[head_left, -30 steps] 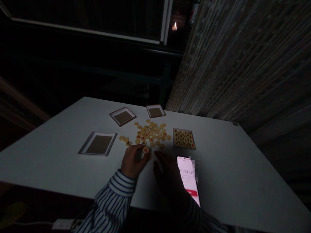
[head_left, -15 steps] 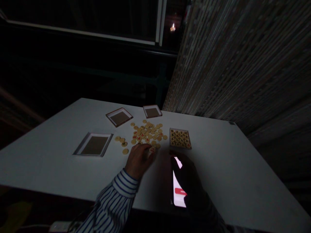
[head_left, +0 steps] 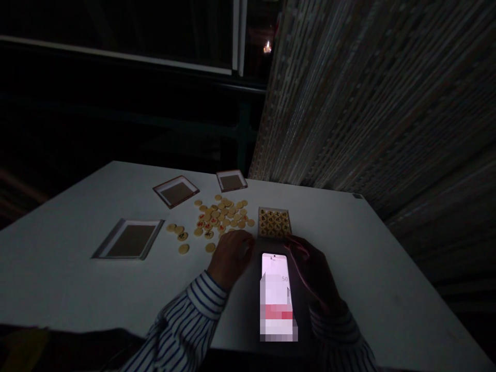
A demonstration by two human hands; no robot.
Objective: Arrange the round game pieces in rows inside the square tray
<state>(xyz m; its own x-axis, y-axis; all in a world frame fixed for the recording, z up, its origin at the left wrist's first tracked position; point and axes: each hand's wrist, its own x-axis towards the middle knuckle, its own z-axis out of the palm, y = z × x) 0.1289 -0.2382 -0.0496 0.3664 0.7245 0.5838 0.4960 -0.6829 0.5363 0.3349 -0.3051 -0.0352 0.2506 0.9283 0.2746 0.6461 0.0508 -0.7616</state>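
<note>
Round wooden xiangqi pieces point(head_left: 219, 217) with red and black characters lie in a loose heap on the white table point(head_left: 70, 268). Several more are scattered to its left. My left hand point(head_left: 228, 256) rests curled at the heap's near edge, and its fingertips hide whatever is beneath them. Right of the heap stands a small square tray point(head_left: 274, 223) packed with pieces in rows. My right hand point(head_left: 312, 271) is spread, with its fingers beside the lit smartphone point(head_left: 275, 289) lying on the table. The phone's screen is partly pixelated.
Three shallow brown-lined trays or lids lie on the table, at left point(head_left: 129, 238), far left point(head_left: 176, 191) and far middle point(head_left: 231, 181). A textured woven curtain point(head_left: 349, 103) hangs beyond the right side. The table's near edge runs under my sleeves.
My right hand has moved off the phone to its right, uncovering the screen. My left fingers no longer show a piece beneath them. The view has turned slightly, shifting everything left.
</note>
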